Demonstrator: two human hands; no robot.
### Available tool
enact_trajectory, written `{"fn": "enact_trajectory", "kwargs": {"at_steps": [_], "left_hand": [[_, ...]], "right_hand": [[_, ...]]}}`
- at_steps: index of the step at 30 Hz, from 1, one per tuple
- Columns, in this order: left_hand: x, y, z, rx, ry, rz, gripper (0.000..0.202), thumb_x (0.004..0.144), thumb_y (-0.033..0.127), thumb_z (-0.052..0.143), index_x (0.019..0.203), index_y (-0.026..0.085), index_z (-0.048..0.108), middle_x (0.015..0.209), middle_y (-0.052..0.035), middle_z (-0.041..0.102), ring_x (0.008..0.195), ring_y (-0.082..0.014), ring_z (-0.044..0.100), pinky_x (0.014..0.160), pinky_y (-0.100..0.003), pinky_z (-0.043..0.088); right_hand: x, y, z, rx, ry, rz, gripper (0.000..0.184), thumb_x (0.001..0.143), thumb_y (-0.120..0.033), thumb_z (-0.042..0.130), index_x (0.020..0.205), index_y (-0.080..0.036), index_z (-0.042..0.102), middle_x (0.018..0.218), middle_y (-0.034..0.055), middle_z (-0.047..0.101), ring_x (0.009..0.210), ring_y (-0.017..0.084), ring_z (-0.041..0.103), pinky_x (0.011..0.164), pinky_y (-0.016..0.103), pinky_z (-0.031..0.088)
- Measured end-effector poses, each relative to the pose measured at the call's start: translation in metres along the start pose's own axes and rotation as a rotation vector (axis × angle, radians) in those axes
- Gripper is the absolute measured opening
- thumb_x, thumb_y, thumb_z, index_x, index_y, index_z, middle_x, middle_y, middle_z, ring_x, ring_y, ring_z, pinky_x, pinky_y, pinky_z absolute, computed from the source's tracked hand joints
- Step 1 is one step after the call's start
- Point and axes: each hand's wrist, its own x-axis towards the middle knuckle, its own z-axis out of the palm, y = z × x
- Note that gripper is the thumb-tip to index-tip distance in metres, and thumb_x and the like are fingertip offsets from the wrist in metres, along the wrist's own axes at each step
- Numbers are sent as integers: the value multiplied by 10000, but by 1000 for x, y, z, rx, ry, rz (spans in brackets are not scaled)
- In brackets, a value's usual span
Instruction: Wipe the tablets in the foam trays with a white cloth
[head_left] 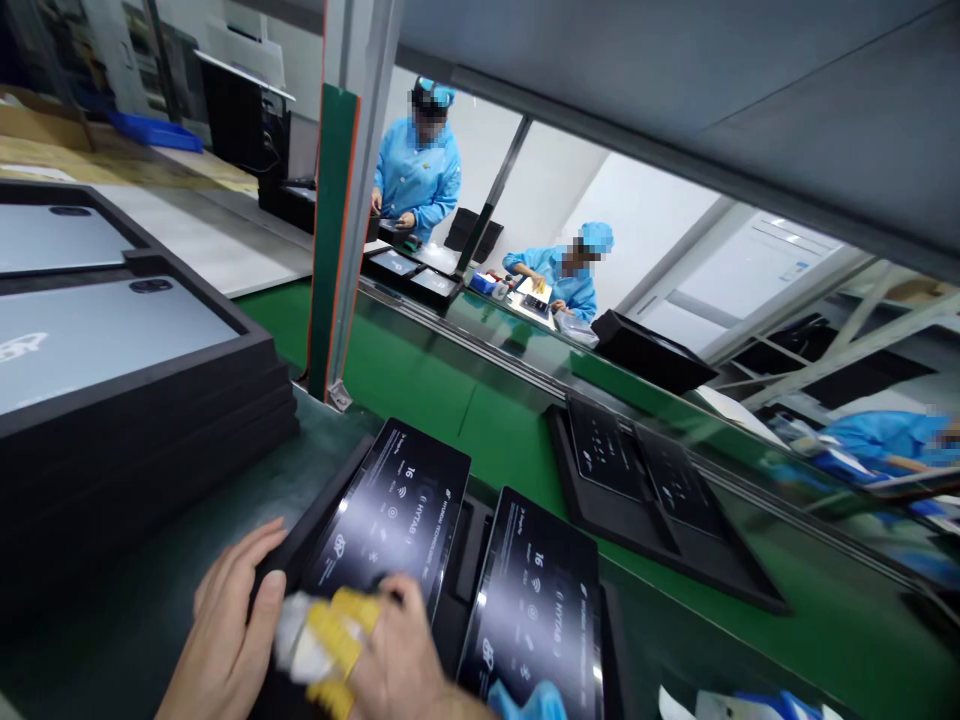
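Two bare hands are at the black tray (468, 550). The right hand (397, 650), low over the tray, has its grip closed on a soft, blurred white-and-yellow wad (307, 640). The left hand (236, 620) is at the tray's left edge, thumb spread from the fingers, grip partly open; whether it clamps the edge cannot be told.

Two flat, glossy tablets (397, 505) with printed white icons lie side by side in the tray's recesses. A crumpled blue item (529, 702) overlaps the near end of the right-hand one.

The tray rests on a dark, smooth table (311, 470). Left of the tray stands a stack of matte black trays (187, 400); beyond it runs a green strip (457, 390), carrying a second tray (637, 540). A metal post (364, 200) rises behind the tray. Farther back, co-workers (425, 180) wear blue coats and caps.
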Motion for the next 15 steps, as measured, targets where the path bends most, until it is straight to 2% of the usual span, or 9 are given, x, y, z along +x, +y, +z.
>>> {"fn": "enact_trajectory", "kwargs": {"at_steps": [2, 3, 4, 6, 8, 12, 14, 15], "left_hand": [[1, 3, -2, 7, 1, 22, 400, 925, 554, 408, 1248, 360, 540, 1351, 1, 594, 1290, -213, 520, 1189, -538, 337], [2, 6, -3, 8, 0, 30, 409, 922, 558, 410, 1247, 349, 543, 1350, -9, 595, 1287, -218, 523, 1189, -544, 340], [3, 8, -4, 11, -1, 33, 418, 920, 560, 409, 1248, 339, 544, 1354, -20, 594, 1289, -223, 522, 1190, -552, 339], [5, 11, -6, 16, -20, 20, 423, 923, 557, 401, 1243, 322, 548, 1362, -39, 590, 1298, -230, 516, 1191, -568, 336], [6, 13, -6, 23, -44, -9, 415, 932, 544, 389, 1234, 313, 554, 1363, -50, 592, 1303, -230, 511, 1191, -580, 333], [7, 12, -6, 21, -58, 14, 401, 940, 529, 383, 1208, 287, 558, 1339, -77, 606, 1280, -225, 527, 1185, -573, 346], [7, 9, -6, 31, -63, 28, 402, 947, 524, 370, 1210, 281, 551, 1344, -85, 598, 1283, -224, 523, 1189, -561, 345], [8, 8, -6, 37, -67, 22, 404, 949, 526, 364, 1212, 281, 548, 1350, -85, 592, 1291, -223, 517, 1194, -556, 340]], "right_hand": [[25, 27, -30, -90, 50, 82, 295, 938, -394, 621, 1178, -234, 685, 943, 81, 713, 939, 246, 612, 986, 453, 350], [40, 44, -47, -212, 74, 163, 303, 926, -405, 642, 1134, -194, 704, 977, 119, 711, 962, 266, 605, 961, 458, 358], [52, 59, -62, -309, 94, 273, 287, 919, -372, 657, 1107, -163, 713, 1030, 149, 705, 992, 276, 600, 951, 455, 360], [60, 77, -78, -420, 87, 374, 262, 898, -328, 680, 1077, -141, 722, 1038, 168, 702, 976, 280, 601, 915, 443, 371], [41, 69, -69, -421, 79, 303, 314, 890, -298, 669, 1171, -160, 691, 1073, 153, 701, 974, 271, 602, 908, 436, 371], [-32, 7, -16, -253, 116, -7, 485, 879, -326, 643, 1353, -254, 571, 1122, 82, 700, 958, 245, 616, 991, 465, 334], [-51, -13, -3, -165, 152, -93, 509, 889, -373, 635, 1382, -288, 540, 1074, 46, 710, 887, 212, 629, 1022, 458, 326], [-50, -15, -4, -141, 163, -112, 512, 905, -395, 622, 1398, -296, 524, 1069, 38, 713, 879, 203, 633, 1033, 454, 324]]}}
